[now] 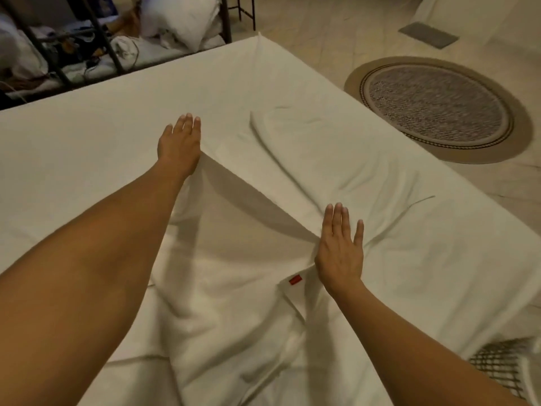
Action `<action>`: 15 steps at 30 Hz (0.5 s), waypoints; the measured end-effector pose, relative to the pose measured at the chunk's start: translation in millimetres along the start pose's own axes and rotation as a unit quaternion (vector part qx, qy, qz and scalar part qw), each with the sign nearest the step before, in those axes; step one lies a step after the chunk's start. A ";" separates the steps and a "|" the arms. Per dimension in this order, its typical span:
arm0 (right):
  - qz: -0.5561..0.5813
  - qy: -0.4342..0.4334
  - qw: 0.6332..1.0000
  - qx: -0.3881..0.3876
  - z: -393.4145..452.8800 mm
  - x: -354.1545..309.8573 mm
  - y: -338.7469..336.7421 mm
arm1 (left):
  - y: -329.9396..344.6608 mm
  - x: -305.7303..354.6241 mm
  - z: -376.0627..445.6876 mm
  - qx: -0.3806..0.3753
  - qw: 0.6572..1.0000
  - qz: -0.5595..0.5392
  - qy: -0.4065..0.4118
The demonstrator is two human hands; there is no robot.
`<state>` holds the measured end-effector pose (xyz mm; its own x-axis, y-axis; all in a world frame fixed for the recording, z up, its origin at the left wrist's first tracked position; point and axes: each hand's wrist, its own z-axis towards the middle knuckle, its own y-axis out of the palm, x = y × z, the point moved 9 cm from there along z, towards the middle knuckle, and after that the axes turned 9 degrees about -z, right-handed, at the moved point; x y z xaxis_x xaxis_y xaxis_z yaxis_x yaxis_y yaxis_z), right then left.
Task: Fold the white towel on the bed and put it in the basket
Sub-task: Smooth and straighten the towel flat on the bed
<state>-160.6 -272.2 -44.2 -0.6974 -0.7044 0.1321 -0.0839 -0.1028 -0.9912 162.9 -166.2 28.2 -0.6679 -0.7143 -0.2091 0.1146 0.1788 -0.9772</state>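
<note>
The white towel (234,259) lies rumpled on the white bed (87,148), with a small red tag (295,279) near its middle. One towel edge is lifted and stretched taut between my two hands. My left hand (180,142) is at the far end of that edge, fingers straight, thumb hidden under the cloth. My right hand (339,247) holds the near end the same way, fingers straight and thumb tucked beneath the edge. A woven basket (497,367) shows partly at the lower right, beside the bed.
A round patterned rug (439,109) lies on the tiled floor right of the bed. Beyond the bed's far edge stands a dark metal rack (102,33) with piled white linen and cables. A grey mat (429,34) lies farther back.
</note>
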 end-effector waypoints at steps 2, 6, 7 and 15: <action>-0.006 -0.005 1.000 -0.005 11.5 16.7 6.0 | -0.4 20.3 15.7 0.002 1.000 -0.005 0.004; -0.004 -0.011 1.000 -0.003 38.7 48.6 15.9 | -2.5 62.7 45.2 0.000 1.000 0.003 0.014; 0.000 -0.009 1.000 0.000 46.1 57.6 18.7 | -3.6 72.2 53.8 0.001 1.000 0.007 0.014; 0.004 0.008 1.000 -0.011 147.9 122.4 52.8 | -8.0 137.2 150.8 -0.015 0.997 -0.048 -0.058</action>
<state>-145.2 -467.7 -78.5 -0.7093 -0.6938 0.1251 -0.0945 -0.0822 -0.9921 181.2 -367.7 1.6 -0.5848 -0.8024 -0.1188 0.0305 0.1246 -0.9917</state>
